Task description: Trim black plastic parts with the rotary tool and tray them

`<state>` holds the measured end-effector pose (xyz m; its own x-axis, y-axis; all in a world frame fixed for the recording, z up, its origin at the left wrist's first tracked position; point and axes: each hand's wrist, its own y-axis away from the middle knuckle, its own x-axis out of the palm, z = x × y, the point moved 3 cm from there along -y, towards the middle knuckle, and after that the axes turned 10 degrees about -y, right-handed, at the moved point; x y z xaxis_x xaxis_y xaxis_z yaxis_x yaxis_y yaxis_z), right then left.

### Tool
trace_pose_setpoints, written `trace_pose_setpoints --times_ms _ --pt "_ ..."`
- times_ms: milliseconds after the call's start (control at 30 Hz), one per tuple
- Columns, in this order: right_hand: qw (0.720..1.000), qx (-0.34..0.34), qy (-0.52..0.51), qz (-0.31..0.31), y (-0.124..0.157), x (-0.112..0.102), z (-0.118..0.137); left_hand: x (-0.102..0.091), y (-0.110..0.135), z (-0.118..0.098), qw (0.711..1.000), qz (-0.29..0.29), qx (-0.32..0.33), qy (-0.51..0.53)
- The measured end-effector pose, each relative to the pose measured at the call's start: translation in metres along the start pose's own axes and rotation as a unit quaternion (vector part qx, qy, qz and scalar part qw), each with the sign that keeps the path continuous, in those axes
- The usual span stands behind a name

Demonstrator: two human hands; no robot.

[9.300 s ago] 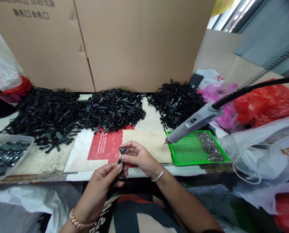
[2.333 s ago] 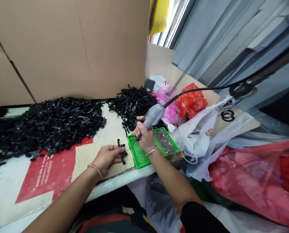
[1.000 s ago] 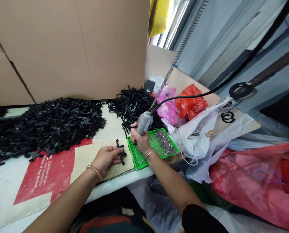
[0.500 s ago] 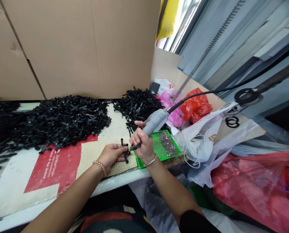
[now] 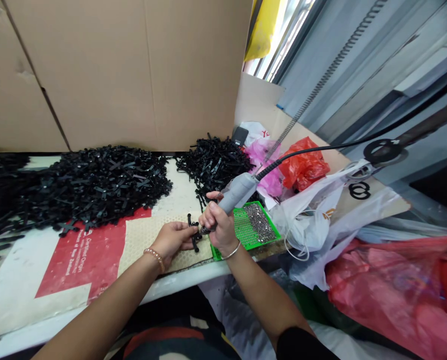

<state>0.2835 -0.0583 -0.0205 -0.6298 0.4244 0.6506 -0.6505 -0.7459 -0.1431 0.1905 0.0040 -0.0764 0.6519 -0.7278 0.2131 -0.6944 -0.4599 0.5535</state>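
the left hand (image 5: 173, 241) lies low on a tan dotted rubber mat (image 5: 148, 240), its fingers close together and curled a bit, holding a small black plastic piece (image 5: 194, 235) at the fingertips. the right hand (image 5: 219, 225) is closed tight around a fat gray hand tool (image 5: 238, 192), with one finger lying over the top. the thin tip of the tool sits right at the black plastic piece (too small to tell if they touch). the piece is over the mat, between the two hands. just past the right hand is a green tray (image 5: 242, 232) full of little holes, with a heap of tiny silver studs (image 5: 259, 222) on one side. a black cord (image 5: 302, 152) runs from the back of the tool up to the right. big piles of black plastic parts (image 5: 96, 187) sit on the table (image 5: 171, 282) behind the mat, against a tall cardboard sheet (image 5: 114, 75). a red and white paper (image 5: 77, 262) lies beside the mat. pink, red and white plastic bags (image 5: 306, 225) are bunched up to the right. the left wrist has a bead bracelet (image 5: 155, 259), and the right wrist has a thin silver bangle (image 5: 231, 251).
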Motion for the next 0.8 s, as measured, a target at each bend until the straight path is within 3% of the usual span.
trace_pose_setpoints --times_ms 533,800 --pt "1.000 -0.015 0.004 0.019 0.001 0.000 -0.002 0.002 0.005 -0.004 1.000 -0.024 -0.003 -0.008" --pt "0.999 -0.005 0.041 0.034 0.002 -0.007 -0.009 0.001 -0.005 0.004 1.000 0.000 -0.009 0.011"
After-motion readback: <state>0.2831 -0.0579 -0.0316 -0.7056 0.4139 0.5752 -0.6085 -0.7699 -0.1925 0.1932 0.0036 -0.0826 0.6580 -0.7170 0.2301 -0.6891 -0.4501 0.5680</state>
